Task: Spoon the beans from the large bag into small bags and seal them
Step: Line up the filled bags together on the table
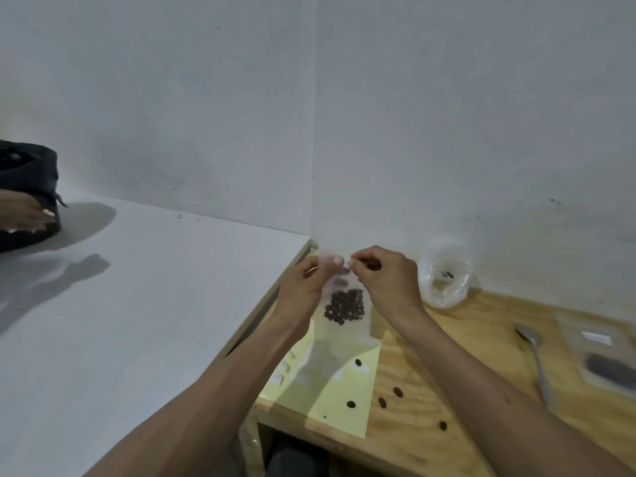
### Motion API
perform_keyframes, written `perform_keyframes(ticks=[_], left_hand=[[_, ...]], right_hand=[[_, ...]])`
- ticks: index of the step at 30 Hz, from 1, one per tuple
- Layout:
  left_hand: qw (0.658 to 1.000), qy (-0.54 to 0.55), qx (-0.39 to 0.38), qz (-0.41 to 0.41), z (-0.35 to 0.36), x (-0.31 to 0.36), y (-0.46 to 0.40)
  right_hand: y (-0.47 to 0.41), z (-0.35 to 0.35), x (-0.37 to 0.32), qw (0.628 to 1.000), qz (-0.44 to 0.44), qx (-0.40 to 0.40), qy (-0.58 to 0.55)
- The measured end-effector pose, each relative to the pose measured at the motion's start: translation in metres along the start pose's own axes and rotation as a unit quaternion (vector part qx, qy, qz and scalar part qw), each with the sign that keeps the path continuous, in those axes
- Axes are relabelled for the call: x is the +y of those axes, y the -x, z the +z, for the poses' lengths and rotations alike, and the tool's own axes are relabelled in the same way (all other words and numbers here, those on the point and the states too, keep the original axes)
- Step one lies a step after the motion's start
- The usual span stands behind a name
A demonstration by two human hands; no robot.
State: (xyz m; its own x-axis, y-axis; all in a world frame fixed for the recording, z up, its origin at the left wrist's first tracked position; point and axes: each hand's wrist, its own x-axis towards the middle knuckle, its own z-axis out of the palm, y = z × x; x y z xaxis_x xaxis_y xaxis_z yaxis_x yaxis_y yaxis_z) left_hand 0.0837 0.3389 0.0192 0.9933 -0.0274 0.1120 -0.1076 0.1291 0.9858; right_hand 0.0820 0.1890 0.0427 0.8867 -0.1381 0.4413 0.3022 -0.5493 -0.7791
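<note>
A small clear bag [344, 325] with a cluster of dark beans [344, 306] in its lower half hangs upright above the wooden table. My left hand [306, 287] and my right hand [385, 280] each pinch its top edge, thumbs and fingertips nearly meeting at the middle. The large clear bag [444, 273] stands open against the wall to the right, almost empty. A metal spoon [535, 356] lies on the wood at the right. Beside it lie flat small bags [605, 359] with dark beans inside.
Several loose beans [389, 397] lie on the wooden table [447, 373] and on a yellow sheet [337, 390] under the bag. A white table [137, 304] adjoins at the left. At its far left, another person's hand [24, 211] rests on a black bag [27, 187].
</note>
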Motion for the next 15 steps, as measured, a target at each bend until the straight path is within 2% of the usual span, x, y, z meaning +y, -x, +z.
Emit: perform_keyframes(ticks=[8, 10, 13, 15], left_hand=[[1.0, -0.01, 0.025, 0.001, 0.008, 0.002, -0.003], [1.0, -0.009, 0.024, 0.004, 0.009, 0.001, -0.003], [1.0, -0.014, 0.013, 0.008, 0.012, 0.001, -0.002], [1.0, -0.024, 0.001, 0.008, 0.017, -0.001, -0.002]], right_hand=[[0.004, -0.004, 0.006, 1.0, 0.016, 0.012, 0.02], [0.005, -0.006, 0.01, 0.997, 0.073, 0.019, 0.002], [0.006, -0.012, 0.014, 0.974, 0.193, -0.024, -0.115], [0.006, -0.015, 0.02, 0.958, 0.219, -0.039, -0.183]])
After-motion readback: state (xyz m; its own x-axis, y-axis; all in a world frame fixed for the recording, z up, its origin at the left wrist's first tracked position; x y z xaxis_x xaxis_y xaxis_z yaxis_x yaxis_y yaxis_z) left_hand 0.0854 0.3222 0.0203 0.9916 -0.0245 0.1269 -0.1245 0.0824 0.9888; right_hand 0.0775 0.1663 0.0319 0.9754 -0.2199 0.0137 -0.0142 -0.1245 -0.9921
